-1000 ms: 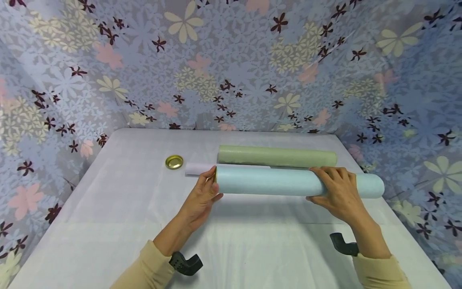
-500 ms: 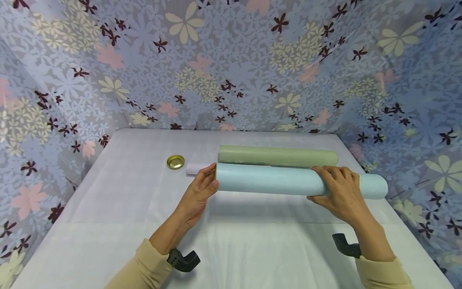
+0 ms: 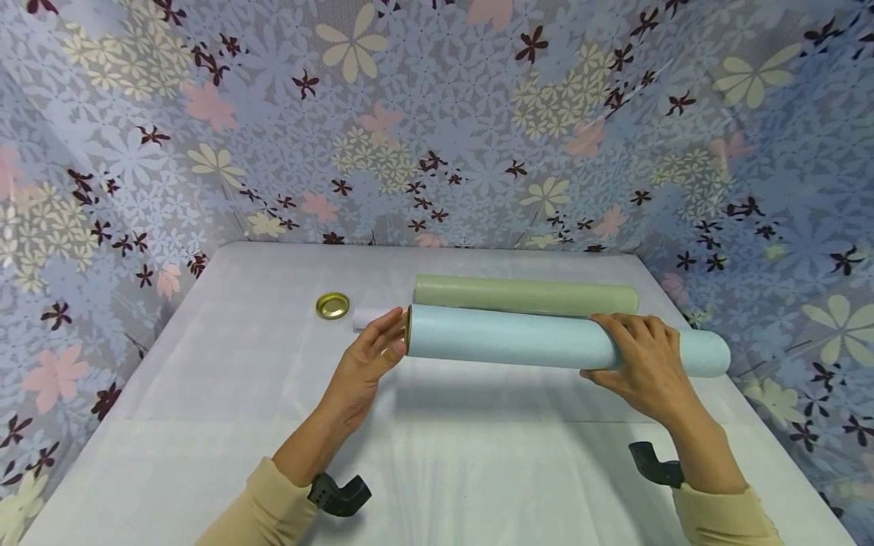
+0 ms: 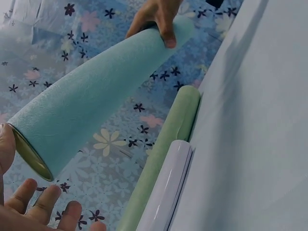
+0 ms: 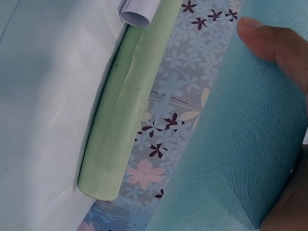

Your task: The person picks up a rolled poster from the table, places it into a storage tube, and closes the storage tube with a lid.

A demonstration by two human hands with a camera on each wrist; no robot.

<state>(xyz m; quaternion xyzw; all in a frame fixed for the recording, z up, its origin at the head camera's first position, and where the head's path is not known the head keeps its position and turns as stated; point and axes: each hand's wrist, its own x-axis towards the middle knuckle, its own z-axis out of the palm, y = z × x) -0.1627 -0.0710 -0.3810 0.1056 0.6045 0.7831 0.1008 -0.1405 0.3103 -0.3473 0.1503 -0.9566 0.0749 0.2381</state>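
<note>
A long light-blue cardboard tube (image 3: 505,337) is held level above the table. My right hand (image 3: 642,368) grips it near its right end, thumb below and fingers over the top; the right wrist view shows that thumb or finger (image 5: 269,41) pressed on the wrinkled blue surface. My left hand (image 3: 362,368) is at the tube's left end, fingers spread and fairly straight. In the left wrist view its thumb (image 4: 6,147) is at the gold-rimmed end (image 4: 30,154), while the other fingers stand apart from the tube. Whether that end is capped cannot be told.
A round gold metal lid (image 3: 332,305) lies on the white-covered table (image 3: 225,364) at left. Behind the blue tube lie a green tube (image 3: 526,293) and a white paper roll (image 4: 166,187), partly hidden in the head view. A floral cloth (image 3: 437,136) hangs around the table.
My left hand has loosened from the tube's end and drawn slightly left and back. The tube's left end has risen a little. My right hand keeps its grip.
</note>
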